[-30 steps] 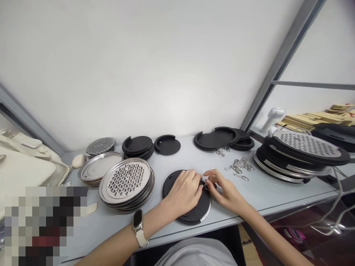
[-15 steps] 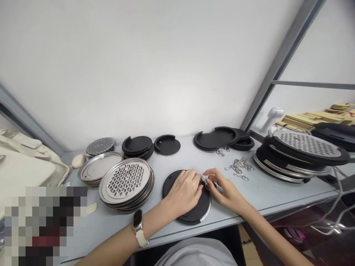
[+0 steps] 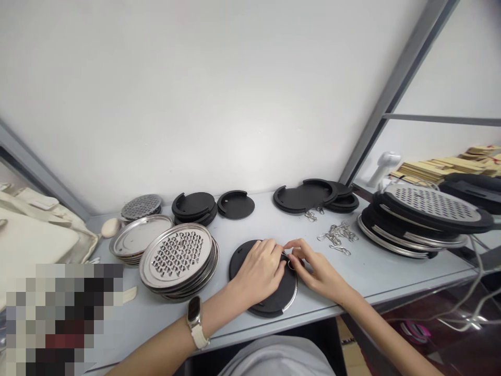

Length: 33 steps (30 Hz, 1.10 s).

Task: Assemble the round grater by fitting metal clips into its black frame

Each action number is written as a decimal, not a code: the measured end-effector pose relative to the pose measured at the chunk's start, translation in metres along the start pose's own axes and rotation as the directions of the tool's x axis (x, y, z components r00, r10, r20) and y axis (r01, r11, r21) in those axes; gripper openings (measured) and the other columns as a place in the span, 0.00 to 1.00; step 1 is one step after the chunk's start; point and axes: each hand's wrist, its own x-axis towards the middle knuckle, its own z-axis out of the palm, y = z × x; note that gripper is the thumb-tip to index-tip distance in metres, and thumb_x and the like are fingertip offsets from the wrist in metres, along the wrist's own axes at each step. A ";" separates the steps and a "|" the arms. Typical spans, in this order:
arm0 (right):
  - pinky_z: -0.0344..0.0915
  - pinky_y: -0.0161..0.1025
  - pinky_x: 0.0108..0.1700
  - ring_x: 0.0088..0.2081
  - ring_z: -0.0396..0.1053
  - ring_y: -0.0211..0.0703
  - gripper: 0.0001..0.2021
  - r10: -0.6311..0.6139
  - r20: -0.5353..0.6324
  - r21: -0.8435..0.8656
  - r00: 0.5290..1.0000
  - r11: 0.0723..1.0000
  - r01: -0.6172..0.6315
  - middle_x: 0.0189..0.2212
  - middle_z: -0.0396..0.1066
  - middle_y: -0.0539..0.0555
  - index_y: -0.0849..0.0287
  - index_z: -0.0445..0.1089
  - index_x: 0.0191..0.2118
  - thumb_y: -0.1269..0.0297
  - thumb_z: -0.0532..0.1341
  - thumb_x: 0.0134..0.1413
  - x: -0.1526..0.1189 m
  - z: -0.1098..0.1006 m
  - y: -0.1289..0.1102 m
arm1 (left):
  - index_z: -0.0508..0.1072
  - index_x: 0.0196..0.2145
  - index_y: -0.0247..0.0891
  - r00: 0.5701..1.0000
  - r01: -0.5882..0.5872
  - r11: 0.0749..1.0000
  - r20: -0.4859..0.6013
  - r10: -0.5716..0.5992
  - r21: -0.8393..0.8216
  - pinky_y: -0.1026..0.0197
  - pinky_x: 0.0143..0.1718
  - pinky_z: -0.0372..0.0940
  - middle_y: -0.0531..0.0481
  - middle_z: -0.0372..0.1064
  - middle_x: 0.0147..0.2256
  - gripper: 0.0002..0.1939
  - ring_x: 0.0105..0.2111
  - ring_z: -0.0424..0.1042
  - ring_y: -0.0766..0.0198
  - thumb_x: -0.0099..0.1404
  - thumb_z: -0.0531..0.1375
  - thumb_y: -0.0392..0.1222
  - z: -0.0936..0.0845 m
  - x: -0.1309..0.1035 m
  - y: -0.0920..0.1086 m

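Note:
A round black disc (image 3: 284,292) with a bright metal rim showing at its right edge lies near the table's front edge. My left hand (image 3: 260,269) rests on it, fingers bent and pressed together against its upper right part. At that same side, my right hand (image 3: 309,266) pinches a small metal clip (image 3: 290,265), whose ring shows between thumb and fingers. The fingertips of both hands nearly meet there. More wire clips (image 3: 338,233) lie in a loose pile to the right, beyond my right hand.
Stacks of metal grater discs (image 3: 178,261) and plain metal discs (image 3: 141,235) stand at left. Black holders (image 3: 237,204) lie along the wall. A tall stack of assembled graters (image 3: 430,209) is at right. A cream bag (image 3: 43,230) sits far left.
My right hand has shifted very slightly left, closer to my left fingertips. My left hand and the disc have hardly moved.

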 end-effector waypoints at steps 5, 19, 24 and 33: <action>0.58 0.34 0.29 0.24 0.60 0.38 0.08 -0.010 -0.006 -0.023 1.000 1.000 0.010 0.23 0.62 0.46 0.55 0.55 0.48 0.63 0.46 0.67 -0.001 0.001 0.001 | 0.64 0.41 0.37 1.000 -0.002 1.000 0.006 0.002 0.000 0.54 0.43 0.63 0.47 0.63 0.37 0.04 0.39 0.65 0.56 0.68 0.52 0.34 0.000 0.000 0.000; 0.61 0.34 0.30 0.25 0.63 0.39 0.09 -0.025 -0.124 -0.056 0.992 0.998 0.018 0.25 0.64 0.47 0.56 0.56 0.48 0.61 0.47 0.67 -0.001 0.002 0.007 | 0.64 0.45 0.38 1.000 0.002 1.000 0.020 -0.001 -0.029 0.53 0.43 0.62 0.46 0.64 0.39 0.08 0.40 0.65 0.56 0.68 0.52 0.34 -0.001 0.000 0.000; 0.60 0.33 0.30 0.24 0.60 0.38 0.09 -0.003 -0.061 -0.008 0.998 1.000 0.003 0.23 0.62 0.45 0.56 0.55 0.49 0.61 0.47 0.67 0.001 0.001 0.003 | 0.64 0.44 0.36 1.000 0.007 1.000 0.015 -0.007 -0.026 0.54 0.44 0.62 0.46 0.64 0.39 0.07 0.40 0.65 0.56 0.67 0.53 0.33 -0.001 0.000 0.000; 0.55 0.33 0.28 0.24 0.58 0.38 0.10 0.022 0.022 0.021 1.000 1.000 -0.023 0.22 0.58 0.44 0.55 0.54 0.50 0.61 0.45 0.68 0.001 -0.001 0.001 | 0.64 0.41 0.36 1.000 -0.003 1.000 0.008 0.003 0.003 0.54 0.43 0.63 0.47 0.63 0.38 0.04 0.39 0.65 0.56 0.67 0.53 0.33 -0.001 0.000 0.000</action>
